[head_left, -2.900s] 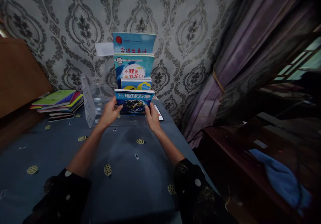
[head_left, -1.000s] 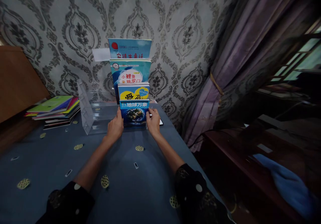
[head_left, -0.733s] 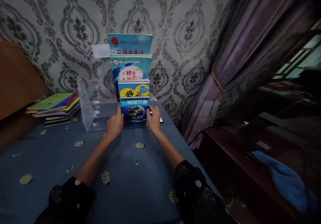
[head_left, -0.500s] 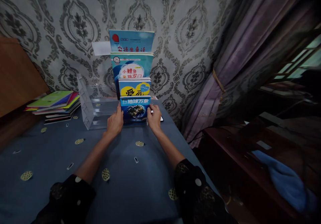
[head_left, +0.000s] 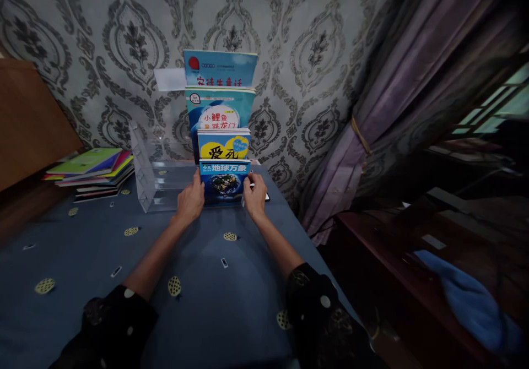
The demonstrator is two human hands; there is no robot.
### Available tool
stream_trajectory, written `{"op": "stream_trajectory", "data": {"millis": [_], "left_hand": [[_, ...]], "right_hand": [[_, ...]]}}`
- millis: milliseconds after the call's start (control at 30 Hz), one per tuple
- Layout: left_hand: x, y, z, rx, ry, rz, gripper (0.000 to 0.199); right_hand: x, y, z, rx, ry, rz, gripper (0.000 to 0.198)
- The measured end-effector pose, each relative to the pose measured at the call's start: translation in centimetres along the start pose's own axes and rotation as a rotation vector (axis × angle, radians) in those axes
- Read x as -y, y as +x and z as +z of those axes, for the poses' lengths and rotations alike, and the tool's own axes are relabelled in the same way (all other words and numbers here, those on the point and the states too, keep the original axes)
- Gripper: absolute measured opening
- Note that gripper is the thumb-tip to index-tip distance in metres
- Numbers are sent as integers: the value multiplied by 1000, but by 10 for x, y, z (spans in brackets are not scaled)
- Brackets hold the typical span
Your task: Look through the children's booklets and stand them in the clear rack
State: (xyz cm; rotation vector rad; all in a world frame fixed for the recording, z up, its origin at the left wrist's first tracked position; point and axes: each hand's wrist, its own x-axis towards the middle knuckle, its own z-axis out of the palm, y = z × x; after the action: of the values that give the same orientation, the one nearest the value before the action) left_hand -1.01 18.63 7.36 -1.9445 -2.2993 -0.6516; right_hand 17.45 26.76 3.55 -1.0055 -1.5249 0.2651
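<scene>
A dark blue book with a globe on its cover (head_left: 223, 184) stands upright in the front tier of a clear stepped rack (head_left: 144, 184). My left hand (head_left: 191, 199) closes on its left edge, and my right hand (head_left: 255, 194) grips the right edge. Behind it, rising step by step, are a yellow and blue book (head_left: 223, 145), a teal book with a white oval (head_left: 221, 107), and a blue book with a red mark (head_left: 221, 69) at the top. Most fingers of both hands are hidden behind the front book.
Left of the rack lies a stack of colourful books (head_left: 93, 168) on the blue tablecloth (head_left: 202, 297). A white card (head_left: 170, 79) sticks out beside the top book. A purple curtain (head_left: 372, 104) and a dark red table (head_left: 372, 248) with a blue cloth (head_left: 463, 292) are at right.
Both hands keep their hold on the globe book, which stays in the front tier. The whole view has shifted very slightly.
</scene>
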Motion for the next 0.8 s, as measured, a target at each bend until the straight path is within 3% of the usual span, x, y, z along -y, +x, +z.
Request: {"op": "stream_trajectory", "data": {"millis": [567,800], "left_hand": [[-3,-4,-2,-53,-43,9,51],[-5,-8,0,-58,-29,14,49]], "right_hand": [[2,-4,-10,24,52,34,24],[-3,-11,-16,93,118,90,27]]}}
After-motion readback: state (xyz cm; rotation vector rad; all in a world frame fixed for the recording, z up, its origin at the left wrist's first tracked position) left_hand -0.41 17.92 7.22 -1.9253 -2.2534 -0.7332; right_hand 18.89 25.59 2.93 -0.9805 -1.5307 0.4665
